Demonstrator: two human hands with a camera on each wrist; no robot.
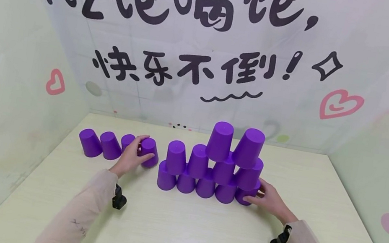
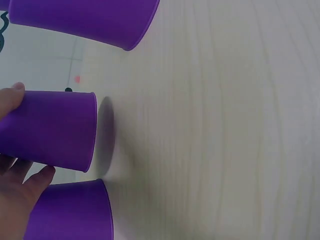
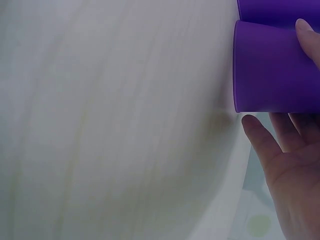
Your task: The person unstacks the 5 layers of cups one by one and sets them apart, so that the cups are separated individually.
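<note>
My left hand [image 1: 132,155] grips an upside-down purple cup [image 1: 149,153] between thumb and fingers. In the left wrist view, a gap with a shadow shows between the rim of this gripped cup [image 2: 50,130] and the table. Just right of it rises a tiered stack of upside-down purple cups [image 1: 205,185], with several in each of the lower two rows and two on top. My right hand [image 1: 271,199] holds the rightmost bottom cup [image 1: 245,195], thumb in front and fingers at its right side. The right wrist view shows that cup [image 3: 277,70] close up.
Three upside-down purple cups stand in a row at the left, including the outermost cup [image 1: 90,143]; the left hand partly hides the nearest one [image 1: 127,141]. The pale table [image 1: 184,234] meets a printed back wall [image 1: 151,106] behind the cups.
</note>
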